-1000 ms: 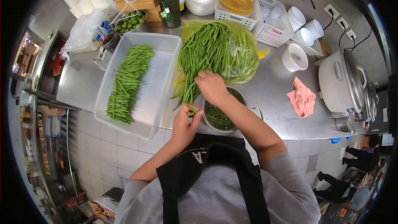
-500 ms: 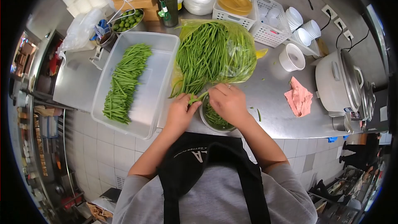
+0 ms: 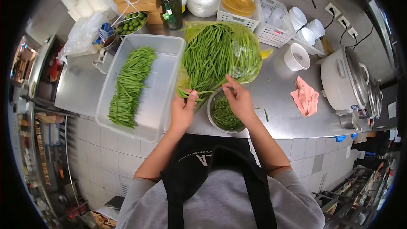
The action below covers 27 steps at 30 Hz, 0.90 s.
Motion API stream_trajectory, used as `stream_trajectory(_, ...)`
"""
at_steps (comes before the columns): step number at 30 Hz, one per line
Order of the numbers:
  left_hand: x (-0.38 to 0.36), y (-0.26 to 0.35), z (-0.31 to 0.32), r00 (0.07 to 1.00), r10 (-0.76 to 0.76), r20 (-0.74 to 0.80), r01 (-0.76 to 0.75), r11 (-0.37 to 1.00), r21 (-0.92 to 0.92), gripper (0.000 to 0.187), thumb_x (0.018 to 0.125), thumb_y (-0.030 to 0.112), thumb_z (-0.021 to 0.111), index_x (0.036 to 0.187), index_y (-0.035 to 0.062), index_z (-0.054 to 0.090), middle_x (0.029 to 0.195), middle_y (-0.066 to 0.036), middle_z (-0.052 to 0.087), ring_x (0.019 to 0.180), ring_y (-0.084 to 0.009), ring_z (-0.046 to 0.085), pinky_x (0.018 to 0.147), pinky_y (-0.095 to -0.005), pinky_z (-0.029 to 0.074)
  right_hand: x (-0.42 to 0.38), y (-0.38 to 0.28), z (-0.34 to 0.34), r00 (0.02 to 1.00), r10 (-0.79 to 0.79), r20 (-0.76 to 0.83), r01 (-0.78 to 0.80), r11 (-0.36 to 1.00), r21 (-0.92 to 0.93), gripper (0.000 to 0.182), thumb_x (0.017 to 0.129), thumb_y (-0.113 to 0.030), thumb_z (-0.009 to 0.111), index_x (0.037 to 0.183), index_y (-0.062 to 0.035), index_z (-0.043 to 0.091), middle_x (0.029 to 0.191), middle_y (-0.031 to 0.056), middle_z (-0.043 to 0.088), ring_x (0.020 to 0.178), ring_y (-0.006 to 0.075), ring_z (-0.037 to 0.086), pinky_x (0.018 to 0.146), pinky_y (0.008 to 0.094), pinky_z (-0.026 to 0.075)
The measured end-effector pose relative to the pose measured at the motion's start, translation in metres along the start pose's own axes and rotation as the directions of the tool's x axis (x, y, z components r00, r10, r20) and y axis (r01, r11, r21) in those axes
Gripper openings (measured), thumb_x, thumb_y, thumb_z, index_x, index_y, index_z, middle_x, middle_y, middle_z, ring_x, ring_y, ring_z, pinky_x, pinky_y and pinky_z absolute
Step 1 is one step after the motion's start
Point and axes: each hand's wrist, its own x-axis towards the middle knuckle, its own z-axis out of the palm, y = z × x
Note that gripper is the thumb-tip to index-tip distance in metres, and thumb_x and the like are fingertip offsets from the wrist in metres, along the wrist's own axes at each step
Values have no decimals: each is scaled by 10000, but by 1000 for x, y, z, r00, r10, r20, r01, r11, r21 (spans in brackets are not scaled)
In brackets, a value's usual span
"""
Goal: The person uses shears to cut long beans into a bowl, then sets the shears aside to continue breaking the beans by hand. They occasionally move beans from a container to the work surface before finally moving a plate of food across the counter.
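Note:
My left hand [image 3: 183, 111] is closed around a few green beans [image 3: 199, 92], which stick out between thumb and fingers toward the right. Over the rim of a round metal bowl [image 3: 208, 112], my right hand [image 3: 238, 99] has its fingertips bent together at a bean's end, close to the bean pile. Short green trimmings [image 3: 224, 113] lie in the bowl. Just beyond my hands, a yellow-green plastic bag [image 3: 253, 65] lies open with a large heap of long green beans [image 3: 210, 53]. A clear plastic tub [image 3: 159, 87] on the left holds a row of lined-up beans [image 3: 130, 87].
A pink cloth [image 3: 304, 96], a white cup [image 3: 296, 57] and a large rice cooker [image 3: 342, 78] stand to the right. White baskets [image 3: 271, 34], a dark tumbler [image 3: 171, 8] and a bowl of small green fruits [image 3: 132, 23] line the back. Loose bean scraps [image 3: 266, 115] lie by the bowl.
My hands have moved apart. The right hand has shifted up and right from over the bowl, uncovering the trimmings; the left still holds beans, now stretched toward the right.

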Motion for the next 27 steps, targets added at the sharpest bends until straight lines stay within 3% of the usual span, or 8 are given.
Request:
stream_trajectory(4, -9, 10, -1, 998, -65, 24, 69, 974, -218, 207, 917, 217, 554, 965, 26, 490, 808, -55, 602, 671, -75, 517, 611, -213, 435, -8, -30, 1, 927, -371, 52, 374, 907, -193, 288, 795, -66, 637, 1080, -35, 616, 823, 106, 624, 630, 242, 574, 573, 314, 466)
stream_trajectory(10, -21, 11, -2, 993, -49, 109, 78, 955, -287, 161, 919, 174, 546, 954, 31, 479, 805, -49, 592, 675, -84, 513, 629, -219, 435, -23, -34, 7, 884, -459, 91, 453, 791, -411, 185, 747, -56, 652, 930, -39, 629, 780, 115, 590, 662, 287, 580, 590, 355, 480)
stream_trajectory(11, -25, 6, 0, 992, 8, 128, 29, 959, -283, 148, 921, 165, 542, 944, 33, 479, 807, -49, 591, 674, -84, 512, 630, -216, 431, -26, -32, 7, 904, -420, 84, 420, 829, -369, 100, 798, -60, 613, 894, -32, 617, 746, 79, 599, 589, 219, 572, 531, 306, 461)
stream_trajectory(13, -36, 4, 4, 977, 101, 189, -50, 965, -257, 116, 917, 128, 534, 916, 29, 474, 815, -62, 583, 694, -119, 523, 650, -235, 426, -33, -22, 6, 994, 92, 56, -97, 991, 97, 76, 838, -66, 566, 890, -36, 615, 748, 54, 602, 533, 145, 529, 487, 254, 421)
stream_trajectory(14, -40, 3, 5, 967, 142, 210, -103, 978, -183, 117, 913, 122, 538, 914, 25, 474, 817, -67, 580, 705, -133, 528, 660, -247, 427, -35, -18, 5, 929, 344, 134, -369, 874, 317, 82, 859, -69, 543, 887, -38, 613, 748, 42, 603, 506, 109, 508, 466, 228, 401)
stream_trajectory(18, -44, 2, 5, 949, 214, 232, -223, 975, 12, 120, 885, 92, 566, 896, 10, 480, 836, -96, 570, 758, -195, 548, 703, -293, 434, -28, -3, -22, 892, 439, 105, -447, 826, 344, 113, 876, -95, 541, 918, -25, 619, 707, 9, 582, 569, 56, 503, 499, 203, 394)
stream_trajectory(21, -34, 3, 2, 961, 234, 146, -248, 965, 81, 110, 872, 98, 583, 857, 22, 506, 831, -95, 581, 717, -187, 549, 660, -285, 438, -18, -1, -32, 990, -79, 113, 104, 967, -235, 144, 808, -25, 567, 939, -20, 626, 826, 69, 599, 672, 186, 591, 567, 276, 457)
stream_trajectory(27, -24, 9, 12, 989, 126, 83, -142, 962, 231, 147, 826, 120, 639, 882, 30, 537, 729, -40, 580, 599, -116, 527, 550, -250, 418, 46, -15, -18, 794, -436, 424, 604, 483, -634, 152, 673, -18, 574, 801, -57, 647, 870, 82, 532, 811, 250, 567, 656, 339, 467)
